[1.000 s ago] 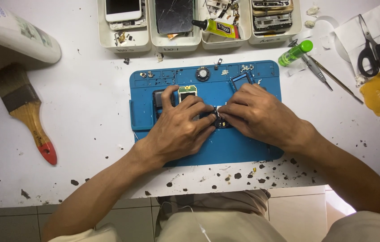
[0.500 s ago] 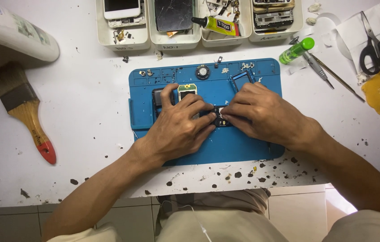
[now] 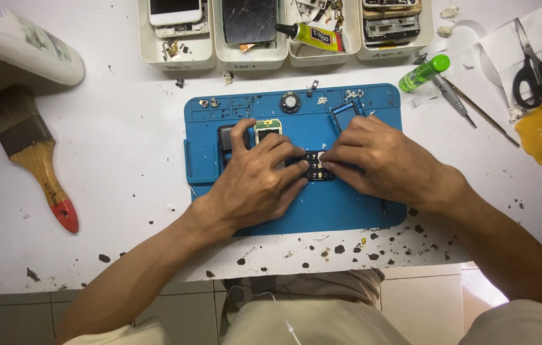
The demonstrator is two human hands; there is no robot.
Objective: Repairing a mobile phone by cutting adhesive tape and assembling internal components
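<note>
Two hands meet over a small black phone part (image 3: 314,167) lying on the blue repair mat (image 3: 360,211), and against the pictures from a second and half a second earlier almost nothing has moved: both hands sit in the same spot with the same grip, so the work reads as steady, fine pressing rather than any shift of place. In the head view, the left hand (image 3: 258,182) lies palm down, fingers curled close together, their tips pinching the left edge of the part. The right hand (image 3: 382,160) comes in from the other side, fingers (image 3: 341,153) drawn together and pressed onto the part's right end. Just above the left fingers lies a small circuit board (image 3: 268,130), and a blue-framed piece (image 3: 346,115) stands near the right knuckles. Farther off lie a paintbrush (image 3: 31,153), scissors (image 3: 538,67) and white trays (image 3: 251,54).
</note>
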